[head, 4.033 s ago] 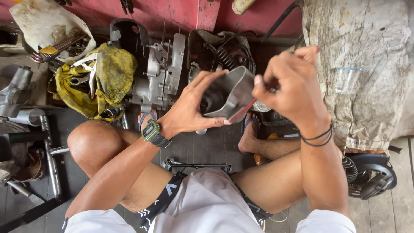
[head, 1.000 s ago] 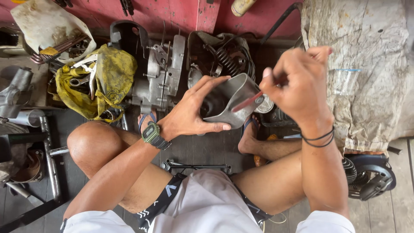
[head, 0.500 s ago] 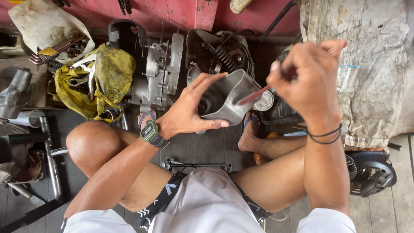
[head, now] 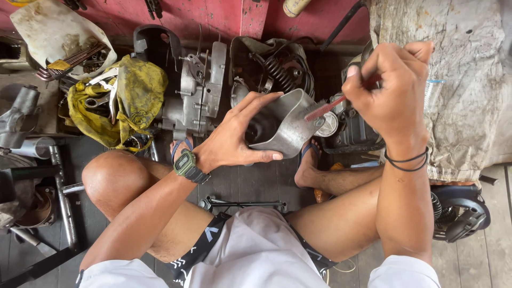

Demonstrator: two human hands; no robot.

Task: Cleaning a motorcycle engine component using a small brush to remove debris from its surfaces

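the cover (head: 285, 128) in my left hand (head: 234, 141) is dull grey metal, smooth and matt outside, dark inside. the thin tool (head: 324, 111) in my right hand (head: 392, 90) has a red plastic-looking handle. the engine case (head: 197, 90) is rough cast metal, the yellow rag (head: 136, 93) stained cloth, the sack (head: 458, 80) coarse woven and grimy.

light: soft, even daylight | shadows: faint | focus: sharp | edges: slight wide-angle stretch
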